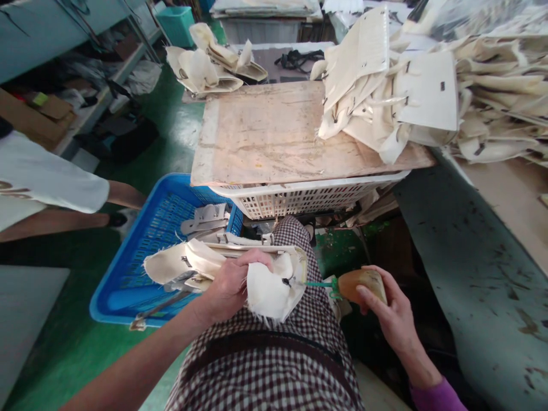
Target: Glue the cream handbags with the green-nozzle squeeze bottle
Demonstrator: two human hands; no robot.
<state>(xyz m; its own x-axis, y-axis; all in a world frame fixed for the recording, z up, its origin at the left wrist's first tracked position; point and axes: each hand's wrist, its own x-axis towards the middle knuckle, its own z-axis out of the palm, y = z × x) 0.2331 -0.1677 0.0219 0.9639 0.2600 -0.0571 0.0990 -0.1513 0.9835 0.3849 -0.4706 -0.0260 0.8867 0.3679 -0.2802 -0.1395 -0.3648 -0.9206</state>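
My left hand (229,285) is closed on a cream fabric bag piece (265,288) with frayed edges, held over my checked lap (274,365). My right hand (385,308) grips the wooden handle of an awl-like tool (357,283). Its green shaft points left and its tip touches a small metal fitting on the fabric. More cream pieces with metal clasps hang from my left hand over the blue basket (128,285).
A white crate (299,197) under a worn wooden board (274,137) stands in front of me. A heap of cream bags (394,91) covers the board's right end and the bench at right. Another person's white sleeve and arm (51,182) are at left.
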